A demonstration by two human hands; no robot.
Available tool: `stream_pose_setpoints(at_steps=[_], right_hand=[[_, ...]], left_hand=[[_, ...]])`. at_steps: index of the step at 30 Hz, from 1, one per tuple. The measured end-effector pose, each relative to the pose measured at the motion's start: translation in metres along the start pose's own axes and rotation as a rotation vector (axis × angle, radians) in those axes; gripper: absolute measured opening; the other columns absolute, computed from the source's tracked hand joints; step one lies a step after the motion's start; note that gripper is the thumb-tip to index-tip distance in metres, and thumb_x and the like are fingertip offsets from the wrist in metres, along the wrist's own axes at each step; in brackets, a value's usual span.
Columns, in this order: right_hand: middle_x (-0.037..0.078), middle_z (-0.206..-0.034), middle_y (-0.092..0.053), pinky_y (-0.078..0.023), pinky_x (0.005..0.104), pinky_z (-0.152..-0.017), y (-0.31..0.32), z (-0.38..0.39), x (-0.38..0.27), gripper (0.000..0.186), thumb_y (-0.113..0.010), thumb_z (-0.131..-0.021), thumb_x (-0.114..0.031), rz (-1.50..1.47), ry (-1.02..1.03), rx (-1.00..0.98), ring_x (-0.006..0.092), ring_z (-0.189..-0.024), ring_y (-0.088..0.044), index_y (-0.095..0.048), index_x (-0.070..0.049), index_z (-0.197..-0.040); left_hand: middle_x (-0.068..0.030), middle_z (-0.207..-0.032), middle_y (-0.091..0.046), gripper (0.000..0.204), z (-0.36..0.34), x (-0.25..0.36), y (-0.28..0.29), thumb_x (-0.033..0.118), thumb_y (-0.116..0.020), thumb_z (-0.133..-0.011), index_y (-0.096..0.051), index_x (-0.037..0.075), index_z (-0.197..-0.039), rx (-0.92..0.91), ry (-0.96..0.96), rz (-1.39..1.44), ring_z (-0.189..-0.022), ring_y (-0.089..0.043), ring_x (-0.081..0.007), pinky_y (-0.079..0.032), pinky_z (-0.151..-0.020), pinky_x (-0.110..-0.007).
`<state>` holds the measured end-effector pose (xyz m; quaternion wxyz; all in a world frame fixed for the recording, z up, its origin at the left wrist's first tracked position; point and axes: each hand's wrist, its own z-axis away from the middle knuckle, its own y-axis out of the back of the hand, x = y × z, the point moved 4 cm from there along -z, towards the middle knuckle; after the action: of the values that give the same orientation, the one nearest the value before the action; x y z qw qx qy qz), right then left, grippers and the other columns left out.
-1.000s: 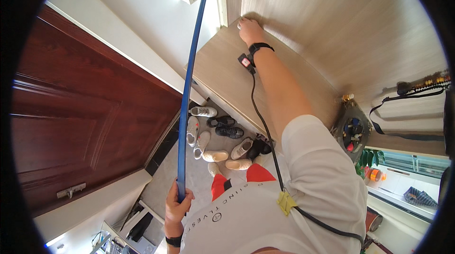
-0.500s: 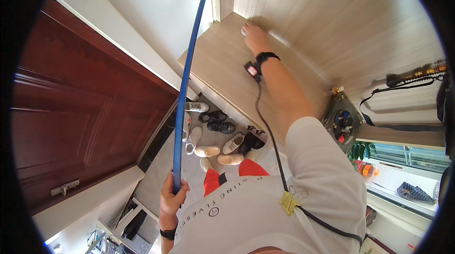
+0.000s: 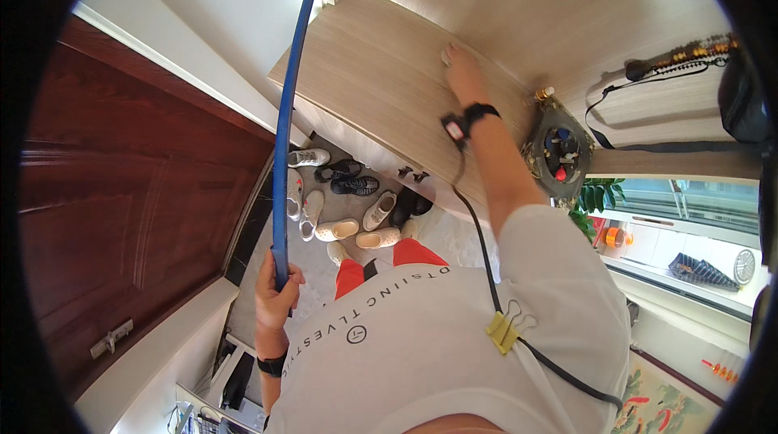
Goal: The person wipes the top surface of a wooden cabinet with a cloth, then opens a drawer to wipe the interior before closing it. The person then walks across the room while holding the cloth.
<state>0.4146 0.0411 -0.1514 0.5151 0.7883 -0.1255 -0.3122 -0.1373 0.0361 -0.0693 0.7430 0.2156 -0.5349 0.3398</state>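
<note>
Upright on my left side stands a long, narrow blue pole (image 3: 284, 134), its top running past the upper edge of the view. My left hand (image 3: 276, 290) is closed round its lower end. My right arm reaches forward over a light wood-grain cabinet top (image 3: 365, 69). Close to the back panel, my right hand (image 3: 463, 76) rests on that surface with its fingers bent down. A small whitish bit shows at the fingertips, too little to name. Both wrists wear black bands, and a small black device (image 3: 455, 129) on a cable hangs by the right one.
Several shoes (image 3: 354, 185) lie on the grey floor below the cabinet. A dark red door (image 3: 146, 183) fills the left. Right of my arm sit a dark tray (image 3: 561, 150) of small items and a small bottle (image 3: 544, 94). A black strapped bag (image 3: 741, 106) hangs at the far right.
My right hand has slid rightward along the cabinet top, away from the back left corner. The view has shifted, and the blue pole stays in my left hand.
</note>
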Motion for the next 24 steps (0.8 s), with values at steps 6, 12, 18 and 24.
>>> stream_pose_setpoints(at_steps=[6, 12, 18, 24], right_hand=[[0.019, -0.12, -0.06, -0.045, 0.0444, -0.097, -0.05, 0.067, -0.122, 0.036, -0.053, -0.08, -0.005, -0.082, 0.325, -0.163, 0.0356, -0.113, -0.055, -0.059, -0.004, -0.116], [0.016, -0.133, -0.054, -0.038, 0.0452, -0.107, 0.045, 0.169, -0.018, 0.047, -0.056, -0.077, -0.001, -0.03, 0.074, -0.075, 0.0335, -0.124, -0.049, -0.057, -0.005, -0.124], [0.016, -0.134, -0.053, -0.035, 0.0451, -0.108, 0.004, 0.182, -0.09, 0.041, -0.057, -0.078, -0.005, 0.02, 0.282, 0.008, 0.0339, -0.127, -0.047, -0.059, -0.003, -0.12], [0.015, -0.134, -0.053, -0.037, 0.0429, -0.105, -0.093, 0.048, -0.241, 0.043, -0.058, -0.079, -0.003, -0.172, 0.587, -0.09, 0.0318, -0.126, -0.047, -0.057, -0.003, -0.122]], left_hand=[[-0.0095, -0.085, -0.059, 0.068, -0.006, 0.007, -0.004, -0.007, -0.051, -0.088, -0.025, 0.004, -0.15, -0.02, 0.019, 0.016, -0.049, -0.044, -0.0039, -0.036, -0.042, -0.018], [-0.0075, -0.085, -0.059, 0.067, -0.012, 0.021, 0.012, -0.006, -0.053, -0.087, -0.027, 0.003, -0.149, -0.075, -0.023, -0.046, -0.05, -0.044, -0.0031, -0.036, -0.043, -0.017], [-0.0069, -0.083, -0.06, 0.067, 0.005, 0.014, 0.032, -0.006, -0.054, -0.087, -0.029, 0.003, -0.149, 0.003, -0.032, -0.074, -0.051, -0.043, -0.0024, -0.036, -0.043, -0.017], [-0.0108, -0.086, -0.057, 0.069, 0.005, 0.019, 0.041, -0.007, -0.05, -0.09, -0.021, 0.006, -0.151, 0.02, -0.086, -0.032, -0.047, -0.042, -0.004, -0.035, -0.042, -0.016]])
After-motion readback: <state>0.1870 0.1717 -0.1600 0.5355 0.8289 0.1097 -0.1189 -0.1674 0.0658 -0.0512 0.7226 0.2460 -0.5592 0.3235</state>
